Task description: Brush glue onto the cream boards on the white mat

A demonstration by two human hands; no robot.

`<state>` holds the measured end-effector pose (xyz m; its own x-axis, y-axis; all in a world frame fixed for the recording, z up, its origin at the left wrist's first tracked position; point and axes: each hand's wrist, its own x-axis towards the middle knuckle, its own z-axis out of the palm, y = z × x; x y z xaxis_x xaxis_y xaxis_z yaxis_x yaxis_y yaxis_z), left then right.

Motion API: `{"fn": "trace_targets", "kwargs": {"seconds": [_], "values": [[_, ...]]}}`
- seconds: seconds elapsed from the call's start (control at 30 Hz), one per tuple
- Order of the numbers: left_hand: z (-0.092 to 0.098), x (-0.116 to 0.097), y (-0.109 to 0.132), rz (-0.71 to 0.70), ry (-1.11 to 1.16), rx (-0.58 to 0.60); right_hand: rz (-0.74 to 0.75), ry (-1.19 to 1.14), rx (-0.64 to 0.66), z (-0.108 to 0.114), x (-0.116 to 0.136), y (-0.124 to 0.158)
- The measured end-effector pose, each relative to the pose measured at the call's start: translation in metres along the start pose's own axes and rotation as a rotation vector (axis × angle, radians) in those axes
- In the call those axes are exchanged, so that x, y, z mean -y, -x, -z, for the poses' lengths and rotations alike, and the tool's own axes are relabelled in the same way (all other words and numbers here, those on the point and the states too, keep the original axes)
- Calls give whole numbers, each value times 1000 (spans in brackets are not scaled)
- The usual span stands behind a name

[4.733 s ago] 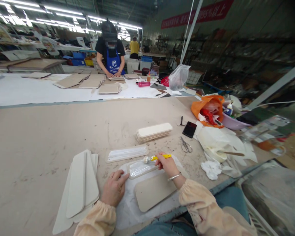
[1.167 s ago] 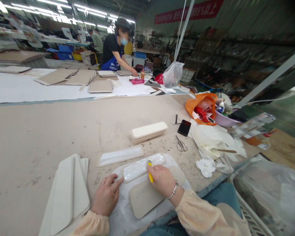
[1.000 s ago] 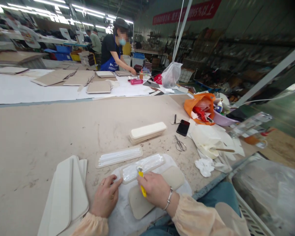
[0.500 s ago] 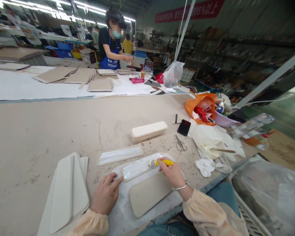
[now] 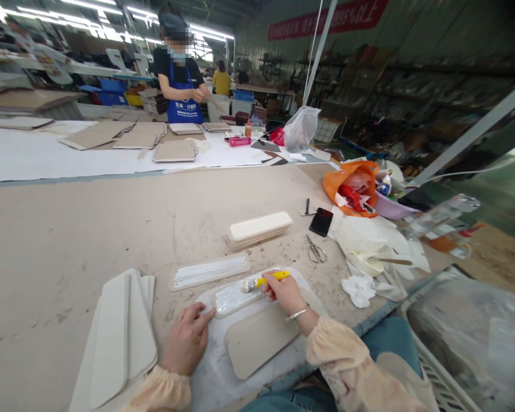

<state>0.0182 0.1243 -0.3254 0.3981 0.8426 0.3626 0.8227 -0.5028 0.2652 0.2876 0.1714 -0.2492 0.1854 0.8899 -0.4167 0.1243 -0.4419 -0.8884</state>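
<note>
My right hand point(image 5: 282, 290) grips a brush with a yellow handle point(image 5: 278, 276). Its whitish bristles rest on a long rounded panel point(image 5: 230, 297) that is coated with a shiny white film. At the panel's left end lies my left hand point(image 5: 187, 335), fingers apart, a fingertip touching the edge. Below the panel, partly under my right wrist, is a larger beige rounded board point(image 5: 257, 343). Both lie on a smeared white sheet point(image 5: 212, 366). Just beyond is another strip point(image 5: 210, 271) with white streaks on it.
Left of my hands lie several pale boards point(image 5: 111, 337). Farther off are a stack of narrow strips point(image 5: 261, 228), scissors point(image 5: 316, 249), a phone point(image 5: 321, 222) and an orange bag point(image 5: 347, 177). Crumpled tissue point(image 5: 359, 290) sits at right. A co-worker point(image 5: 181, 74) stands behind the far table.
My right hand and the brush have moved left along the coated panel. My left hand stays at its end. The co-worker has shifted to the left.
</note>
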Motion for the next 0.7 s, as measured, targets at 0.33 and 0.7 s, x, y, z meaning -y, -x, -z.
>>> {"fn": "trace_targets", "kwargs": {"seconds": [0.33, 0.7], "values": [[-2, 0, 0, 3, 16, -15, 455, 486, -211, 77, 6, 28], [-2, 1, 1, 7, 0, -1, 669, 1333, -1, 43, -3, 28]]}}
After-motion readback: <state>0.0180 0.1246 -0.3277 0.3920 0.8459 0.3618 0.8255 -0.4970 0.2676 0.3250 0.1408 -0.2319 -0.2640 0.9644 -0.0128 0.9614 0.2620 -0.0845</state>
